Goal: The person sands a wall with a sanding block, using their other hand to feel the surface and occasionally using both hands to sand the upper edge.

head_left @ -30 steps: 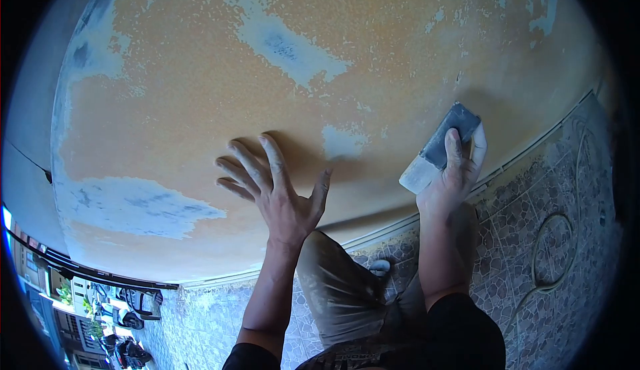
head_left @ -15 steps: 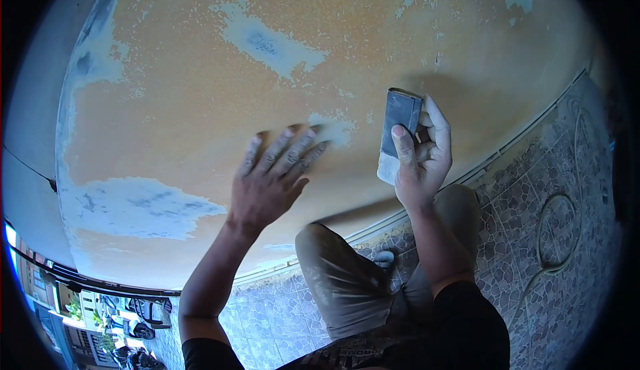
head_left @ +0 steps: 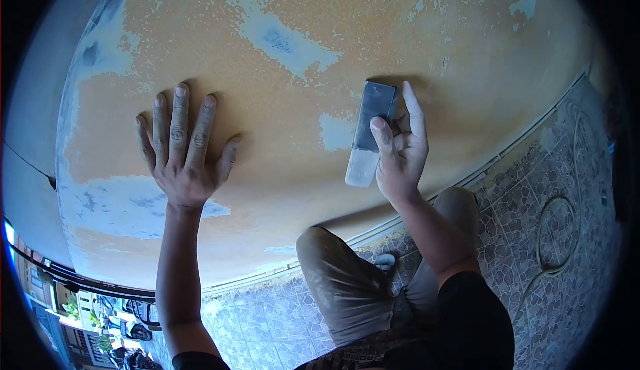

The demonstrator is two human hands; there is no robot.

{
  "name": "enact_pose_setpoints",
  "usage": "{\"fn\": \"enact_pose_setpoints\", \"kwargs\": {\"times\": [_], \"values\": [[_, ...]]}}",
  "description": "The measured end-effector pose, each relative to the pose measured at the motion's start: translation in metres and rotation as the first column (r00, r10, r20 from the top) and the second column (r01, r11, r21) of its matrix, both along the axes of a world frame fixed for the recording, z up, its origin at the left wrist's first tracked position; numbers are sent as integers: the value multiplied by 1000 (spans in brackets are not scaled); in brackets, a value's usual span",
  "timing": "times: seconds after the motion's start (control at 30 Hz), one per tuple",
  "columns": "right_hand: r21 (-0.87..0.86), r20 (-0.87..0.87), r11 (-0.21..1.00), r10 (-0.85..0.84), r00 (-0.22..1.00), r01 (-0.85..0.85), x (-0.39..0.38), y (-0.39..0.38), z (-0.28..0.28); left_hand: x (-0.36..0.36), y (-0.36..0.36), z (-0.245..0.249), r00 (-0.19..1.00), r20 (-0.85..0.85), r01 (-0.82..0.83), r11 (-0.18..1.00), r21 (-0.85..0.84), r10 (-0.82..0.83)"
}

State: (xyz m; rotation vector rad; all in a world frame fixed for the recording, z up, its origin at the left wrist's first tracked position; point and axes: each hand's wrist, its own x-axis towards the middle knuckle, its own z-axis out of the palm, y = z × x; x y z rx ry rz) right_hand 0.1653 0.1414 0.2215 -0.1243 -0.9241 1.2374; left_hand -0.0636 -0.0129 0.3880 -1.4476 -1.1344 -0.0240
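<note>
My left hand [head_left: 183,153] lies with fingers spread on a large tan panel [head_left: 280,137], its wrist over a pale blue-white patch [head_left: 120,203] with darker marks. In my right hand [head_left: 403,157] is a dark sanding block [head_left: 377,107] with a pale lower end, held upright with the thumb across its front. Both the block and this hand are in front of the panel, casting a shadow on it. Just left of the block shows a smaller pale patch [head_left: 337,132]. Higher up, another pale patch [head_left: 283,40] has a grey centre.
My bent knees [head_left: 333,257] are close to the panel's lower edge [head_left: 260,273]. Under me is a stone-patterned tiled floor [head_left: 267,320]. A looped hose [head_left: 541,237] lies on the right. At far lower left stand motorbikes [head_left: 130,327] and plants [head_left: 71,307].
My left hand has moved left across the panel, its fingers spreading wider. My right hand and the sanding block have shifted slightly left, the block tilting a little more.
</note>
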Motion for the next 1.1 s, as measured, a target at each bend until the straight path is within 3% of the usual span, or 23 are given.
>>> {"fn": "enact_pose_setpoints", "kwargs": {"times": [0.03,0.07,0.13,0.17,0.2,0.23,0.27,0.33,0.4,0.43,0.77,0.87,0.93,0.97,1.03,1.1], "values": [[-74,-17,991,114,993,-115,6,-10,-1,-1,-5,-4,1000,17,0,999,-39,0],[-91,-17,988,120,993,-121,7,-18,0,1,-8,-13,1000,20,-6,998,-56,7],[-244,-35,936,254,967,-254,9,-30,1,16,-9,-40,935,345,99,994,-39,-80],[-213,46,943,269,962,-254,10,-31,-2,33,-8,-58,876,465,168,985,-39,-131],[-207,43,946,262,964,-248,10,-35,-4,53,-16,-72,828,557,197,966,-170,-70],[-225,26,940,270,963,-257,10,-42,-7,80,-21,-80,714,698,334,901,-276,-50],[-229,15,934,284,959,-273,10,-44,-7,107,-28,-117,384,921,557,812,-176,-63],[-224,22,919,336,941,-323,13,-48,-5,133,-28,-128,315,942,556,827,-82,-119],[-246,-19,881,413,911,-404,15,-55,-2,148,-33,-140,97,995,555,831,-23,-37],[-244,-15,874,429,903,-419,16,-58,0,151,-31,-140,205,972,534,845,-12,-116],[-151,58,855,508,859,-496,21,-73,-1,158,-41,-143,300,933,433,900,52,-198],[-129,65,866,494,867,-484,24,-74,2,162,-49,-148,235,966,422,906,2,-112],[-117,46,873,481,876,-473,25,-74,2,170,-50,-149,69,993,438,897,60,-100],[-73,64,897,440,896,-435,25,-72,-2,173,-51,-150,71,992,440,896,59,-100],[-25,78,918,397,915,-396,26,-73,-1,176,-54,-153,-122,991,459,882,105,-55],[-49,40,940,341,939,-339,28,-74,3,181,-55,-152,-164,986,455,885,101,-29]]}}
